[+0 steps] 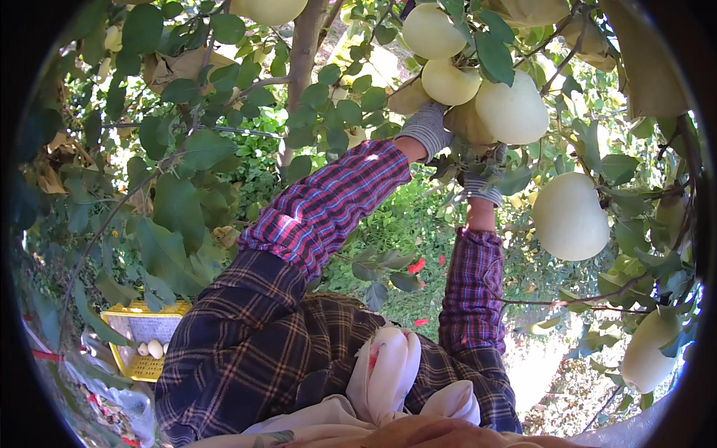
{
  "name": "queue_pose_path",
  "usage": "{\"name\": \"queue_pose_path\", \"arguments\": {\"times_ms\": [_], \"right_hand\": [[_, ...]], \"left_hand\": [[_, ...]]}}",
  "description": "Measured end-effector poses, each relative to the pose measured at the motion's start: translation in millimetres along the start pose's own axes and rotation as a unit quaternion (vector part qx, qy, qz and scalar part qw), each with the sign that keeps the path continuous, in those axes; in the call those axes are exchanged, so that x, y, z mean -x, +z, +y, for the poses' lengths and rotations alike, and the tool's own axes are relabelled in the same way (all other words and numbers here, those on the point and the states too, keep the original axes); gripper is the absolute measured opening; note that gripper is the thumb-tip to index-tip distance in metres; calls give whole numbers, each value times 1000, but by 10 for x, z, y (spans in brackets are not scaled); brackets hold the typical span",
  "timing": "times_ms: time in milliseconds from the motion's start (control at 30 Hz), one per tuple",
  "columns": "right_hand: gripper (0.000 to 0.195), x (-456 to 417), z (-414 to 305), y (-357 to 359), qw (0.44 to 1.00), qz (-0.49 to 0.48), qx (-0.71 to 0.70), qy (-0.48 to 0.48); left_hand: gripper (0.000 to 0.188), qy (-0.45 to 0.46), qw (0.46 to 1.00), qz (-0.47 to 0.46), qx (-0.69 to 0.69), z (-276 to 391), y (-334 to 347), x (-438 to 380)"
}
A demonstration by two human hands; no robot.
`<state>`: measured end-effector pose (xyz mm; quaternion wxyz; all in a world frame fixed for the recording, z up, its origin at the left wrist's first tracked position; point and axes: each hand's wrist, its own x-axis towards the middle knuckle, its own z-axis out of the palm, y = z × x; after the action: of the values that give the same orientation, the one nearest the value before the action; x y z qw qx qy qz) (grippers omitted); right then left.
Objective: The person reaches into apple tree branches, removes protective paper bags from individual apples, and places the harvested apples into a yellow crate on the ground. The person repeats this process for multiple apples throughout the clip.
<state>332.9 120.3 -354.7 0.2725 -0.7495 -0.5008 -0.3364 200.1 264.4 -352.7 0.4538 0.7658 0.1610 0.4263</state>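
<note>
My left hand [427,130], in a grey striped glove, reaches up under a cluster of pale yellow-green apples. Its fingers disappear behind a round apple [450,82] and a brown paper bag [469,124], so its grip is hidden. Lower and to the right, my right hand [483,185] is raised among leaves, in a matching glove. Leaves cover most of its fingers, and what they touch cannot be made out. Just above it hangs a large pale apple [512,107]. Another apple [434,31] tops the cluster.
A separate large apple [571,217] hangs right of my right hand, with one more [651,350] lower down. Behind the leaves rises a tree trunk [302,61]. Thin branches [126,201] cross the left side. A yellow plastic crate [143,367] holding several pale fruits stands on the ground.
</note>
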Motion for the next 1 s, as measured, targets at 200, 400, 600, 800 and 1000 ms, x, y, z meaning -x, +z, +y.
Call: {"name": "queue_pose_path", "arguments": {"times_ms": [200,400,600,800,1000], "right_hand": [[28,87,174,12,972,-18,223,-69],[36,-106,-191,-145,930,-30,-361,68],[38,-99,-79,-193,896,-27,-440,60],[52,-133,210,-492,988,-68,0,135],[34,-126,-5,-267,712,-72,-697,34]], "left_hand": [[54,-31,998,-46,-43,174,112,17],[67,-52,992,-55,97,122,215,-45],[78,-37,997,-51,48,-108,558,-359],[63,-100,992,-74,15,307,156,-80],[74,-77,995,-66,1,288,128,66]]}}
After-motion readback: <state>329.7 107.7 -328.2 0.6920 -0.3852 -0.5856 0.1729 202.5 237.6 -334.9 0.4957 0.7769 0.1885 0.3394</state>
